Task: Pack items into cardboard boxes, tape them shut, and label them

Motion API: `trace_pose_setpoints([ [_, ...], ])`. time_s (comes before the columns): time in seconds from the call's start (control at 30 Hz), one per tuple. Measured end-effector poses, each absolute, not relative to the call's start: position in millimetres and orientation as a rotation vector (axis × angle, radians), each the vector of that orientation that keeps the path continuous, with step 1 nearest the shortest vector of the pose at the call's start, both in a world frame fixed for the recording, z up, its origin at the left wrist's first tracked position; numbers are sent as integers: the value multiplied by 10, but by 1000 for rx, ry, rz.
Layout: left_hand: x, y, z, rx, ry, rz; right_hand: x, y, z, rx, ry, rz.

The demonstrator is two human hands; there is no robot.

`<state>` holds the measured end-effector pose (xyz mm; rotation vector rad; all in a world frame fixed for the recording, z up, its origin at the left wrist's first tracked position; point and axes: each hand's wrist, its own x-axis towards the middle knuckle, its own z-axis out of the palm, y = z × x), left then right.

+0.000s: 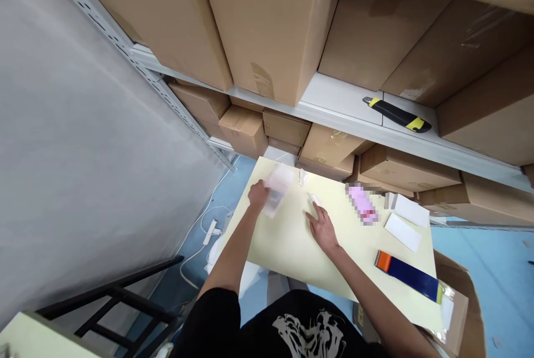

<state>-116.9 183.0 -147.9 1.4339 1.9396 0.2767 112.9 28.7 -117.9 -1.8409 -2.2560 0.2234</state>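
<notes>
My left hand [258, 194] grips the edge of a clear plastic bag [277, 189], which is blurred and lifted slightly over a pale yellow tabletop [287, 241]. My right hand [323, 229] rests at the middle of the tabletop with its fingers apart, just below a small white scrap [314, 199]. A second white scrap [303, 178] lies further back. To the right lie a pixelated pink package [362, 204], two white cards [403, 232] and a long blue and orange package [406, 276].
Cardboard boxes fill metal shelving [342, 110] ahead, and a black and yellow utility knife [396, 114] lies on a shelf. A grey wall [92, 135] stands left, a white cable [208, 233] lies on the blue floor, and a black metal frame [117, 297] sits lower left.
</notes>
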Motion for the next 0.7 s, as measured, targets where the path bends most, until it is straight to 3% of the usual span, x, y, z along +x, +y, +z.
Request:
trace_pose_setpoints([
  [0.27,-1077,1317,-1294,1791,2137,421,686,-28,-1036,-1683,-2071,392],
  [0.43,-1017,333,-1133,1862,1960,672,499,-207,-839,-1600,-1959,627],
  [0.53,-944,-438,-1031,1760,1902,702,371,-229,-369,-1522,-1877,797],
  [0.7,-888,-1361,-798,1472,1955,766,143,-331,969,-992,-1762,1161],
])
